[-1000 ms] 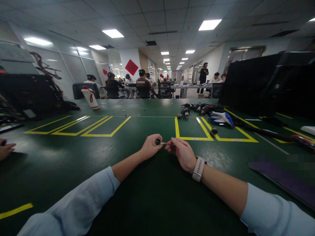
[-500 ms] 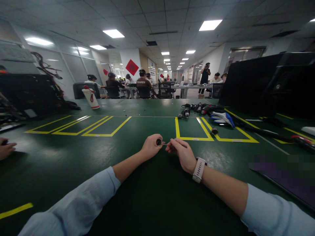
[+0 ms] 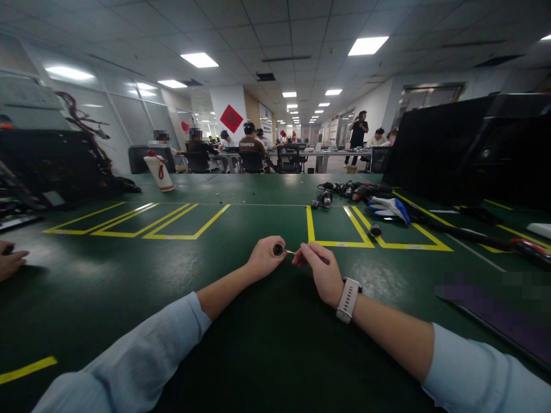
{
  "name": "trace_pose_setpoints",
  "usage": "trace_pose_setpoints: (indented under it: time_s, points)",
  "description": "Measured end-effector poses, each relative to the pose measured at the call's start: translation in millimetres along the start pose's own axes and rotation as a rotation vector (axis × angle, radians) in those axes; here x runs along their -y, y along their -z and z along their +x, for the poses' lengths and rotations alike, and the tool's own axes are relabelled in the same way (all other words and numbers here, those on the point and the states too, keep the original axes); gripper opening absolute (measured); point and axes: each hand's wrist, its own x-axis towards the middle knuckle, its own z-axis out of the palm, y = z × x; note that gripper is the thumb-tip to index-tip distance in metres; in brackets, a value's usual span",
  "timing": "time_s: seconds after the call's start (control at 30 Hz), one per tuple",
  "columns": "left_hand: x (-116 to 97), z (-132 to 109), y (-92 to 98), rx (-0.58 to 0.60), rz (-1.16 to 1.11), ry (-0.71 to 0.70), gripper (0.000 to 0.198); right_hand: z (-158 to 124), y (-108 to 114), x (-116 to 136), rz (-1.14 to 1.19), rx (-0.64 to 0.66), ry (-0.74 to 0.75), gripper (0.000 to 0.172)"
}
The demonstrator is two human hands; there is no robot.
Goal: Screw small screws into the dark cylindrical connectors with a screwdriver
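Observation:
My left hand (image 3: pixel 266 255) is closed around a small round metal connector (image 3: pixel 278 249), whose dark open end faces me; the rest of it is hidden in my fingers. Just to the right, my right hand (image 3: pixel 316 263) pinches a screwdriver (image 3: pixel 290 252). Its thin shaft points left at the connector's rim, and a bit of dark handle shows behind my fingers. Whether the tip touches the connector is too small to tell. Both hands are over the green table (image 3: pixel 241 355).
Behind my right hand lie cabled metal connectors (image 3: pixel 326 198), a blue and white glove (image 3: pixel 390 209) and a loose metal ring piece (image 3: pixel 375 230). A white cup (image 3: pixel 160 172) stands at the back left. Another person's hand (image 3: pixel 12 261) is at the left edge.
My right hand has moved slightly right and down, and more of the screwdriver's shaft and handle shows. My left hand has barely moved, still around the connector.

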Motion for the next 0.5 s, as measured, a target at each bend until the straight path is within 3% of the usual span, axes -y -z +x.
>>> trace_pose_setpoints:
  time_s: [0.13, 0.23, 0.5]
  points:
    - [-1.1, 1.0, 0.5, 0.028, 0.057, -0.002, 0.01, -3.7, -1.1, 6.4, -0.23, 0.023, 0.092, 0.03]
    - [-2.5, 1.6, 1.0, 0.052, 0.079, -0.016, 0.011, -3.9, -1.7, 7.4, -0.275, 0.025, 0.086, 0.032]
    - [-3.0, 1.1, 1.7, 0.068, 0.001, -0.056, 0.01, 3.1, 0.1, -4.7, 0.167, -0.027, -0.193, 0.027]
